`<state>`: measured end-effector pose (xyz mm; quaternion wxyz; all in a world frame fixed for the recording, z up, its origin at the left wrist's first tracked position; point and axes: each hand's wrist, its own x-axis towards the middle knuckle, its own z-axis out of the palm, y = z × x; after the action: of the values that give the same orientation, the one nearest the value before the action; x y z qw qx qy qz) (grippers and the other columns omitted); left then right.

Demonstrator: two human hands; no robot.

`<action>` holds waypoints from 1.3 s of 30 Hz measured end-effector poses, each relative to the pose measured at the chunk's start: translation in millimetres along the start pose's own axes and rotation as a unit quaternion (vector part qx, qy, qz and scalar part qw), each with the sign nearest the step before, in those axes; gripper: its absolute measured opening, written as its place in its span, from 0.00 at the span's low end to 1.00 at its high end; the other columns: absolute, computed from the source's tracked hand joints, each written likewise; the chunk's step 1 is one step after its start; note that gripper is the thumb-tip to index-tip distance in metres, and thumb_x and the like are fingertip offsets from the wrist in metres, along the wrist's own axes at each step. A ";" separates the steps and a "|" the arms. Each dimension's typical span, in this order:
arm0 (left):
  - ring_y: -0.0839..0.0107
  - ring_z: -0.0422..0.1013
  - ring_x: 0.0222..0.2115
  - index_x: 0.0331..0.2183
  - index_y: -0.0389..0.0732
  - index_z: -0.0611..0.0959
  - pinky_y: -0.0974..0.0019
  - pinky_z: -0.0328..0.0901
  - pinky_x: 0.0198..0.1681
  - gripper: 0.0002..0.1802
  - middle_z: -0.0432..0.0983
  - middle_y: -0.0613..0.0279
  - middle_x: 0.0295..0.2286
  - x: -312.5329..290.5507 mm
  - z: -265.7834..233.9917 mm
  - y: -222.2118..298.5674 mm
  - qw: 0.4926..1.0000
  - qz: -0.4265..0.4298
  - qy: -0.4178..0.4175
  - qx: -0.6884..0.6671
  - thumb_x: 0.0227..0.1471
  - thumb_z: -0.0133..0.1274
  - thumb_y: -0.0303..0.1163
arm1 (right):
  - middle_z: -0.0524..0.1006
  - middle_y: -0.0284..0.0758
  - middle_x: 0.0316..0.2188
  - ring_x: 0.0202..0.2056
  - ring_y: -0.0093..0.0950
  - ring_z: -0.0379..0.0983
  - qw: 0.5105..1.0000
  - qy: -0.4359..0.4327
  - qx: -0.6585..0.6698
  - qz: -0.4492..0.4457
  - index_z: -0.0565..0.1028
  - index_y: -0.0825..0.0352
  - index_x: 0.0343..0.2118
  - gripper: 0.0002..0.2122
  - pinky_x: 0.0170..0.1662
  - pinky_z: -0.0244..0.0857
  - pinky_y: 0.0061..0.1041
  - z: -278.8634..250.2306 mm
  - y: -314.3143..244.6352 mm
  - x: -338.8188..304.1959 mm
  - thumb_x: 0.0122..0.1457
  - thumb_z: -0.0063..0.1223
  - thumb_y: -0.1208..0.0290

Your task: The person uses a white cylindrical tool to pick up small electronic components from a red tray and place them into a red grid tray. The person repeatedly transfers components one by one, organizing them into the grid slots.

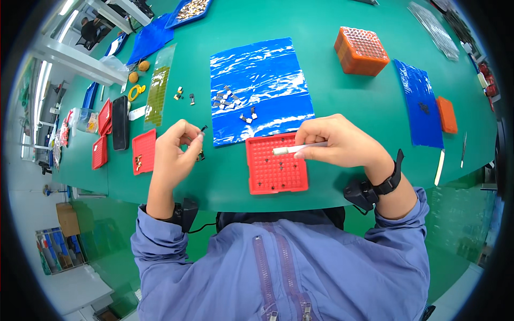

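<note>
My left hand [180,152] is raised left of the blue sheet, thumb and forefinger closed on a small dark screw-like piece [204,128]. In my right hand [338,142] is a slim pen-like tool [294,149], pale at its thick end, which points left. That end hovers over a red pegged tray [254,179], where several tiny dark screw-like parts lie scattered. Past the tray spreads a shiny blue sheet [257,69]. Several small black-and-white blocks [227,99] rest on its near left part. Beneath my left fingers a small dark-and-gold part [201,155] is partly hidden.
At left lie another red tray [140,144] with small brass-coloured parts, a black case [120,123], yellow-handled scissors [136,92] and a yellow-green panel [157,93]. An orange box stack [362,52] stands far right, beyond a smaller blue sheet [420,107] and tweezers [464,150].
</note>
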<state>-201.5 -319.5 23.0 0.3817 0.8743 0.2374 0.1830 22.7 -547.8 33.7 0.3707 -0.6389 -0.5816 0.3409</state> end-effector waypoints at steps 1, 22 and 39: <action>0.81 0.68 0.23 0.23 0.35 0.73 0.76 0.62 0.25 0.05 0.73 0.65 0.23 -0.3 6.1 7.4 0.999 0.012 -0.006 -0.036 0.45 0.53 0.22 | 0.70 0.34 0.16 0.19 0.23 0.66 1.000 -0.002 -0.001 0.002 0.72 0.68 0.26 0.09 0.23 0.60 0.22 -0.4 -0.2 -0.3 0.50 0.57 0.68; 0.75 0.71 0.26 0.30 0.35 0.76 0.72 0.67 0.31 0.05 0.74 0.59 0.26 -14.1 66.7 41.2 0.781 -0.080 -0.214 -0.582 0.46 0.55 0.20 | 0.70 0.31 0.12 0.14 0.18 0.62 0.997 -0.008 0.064 -0.043 0.76 0.70 0.26 0.08 0.18 0.55 0.20 6.4 2.3 -3.3 0.55 0.53 0.70; 0.75 0.70 0.22 0.28 0.36 0.72 0.73 0.66 0.27 0.06 0.71 0.60 0.22 -16.6 81.4 42.7 0.727 -0.081 -0.229 -0.642 0.48 0.54 0.23 | 0.71 0.30 0.15 0.18 0.18 0.66 0.994 -0.030 0.081 -0.059 0.75 0.67 0.25 0.07 0.20 0.57 0.21 6.0 1.4 -4.2 0.53 0.56 0.68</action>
<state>-162.5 -401.4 0.6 0.9083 0.4130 0.0379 0.0543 17.8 -551.6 29.6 0.4232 -0.5604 -0.5997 0.3837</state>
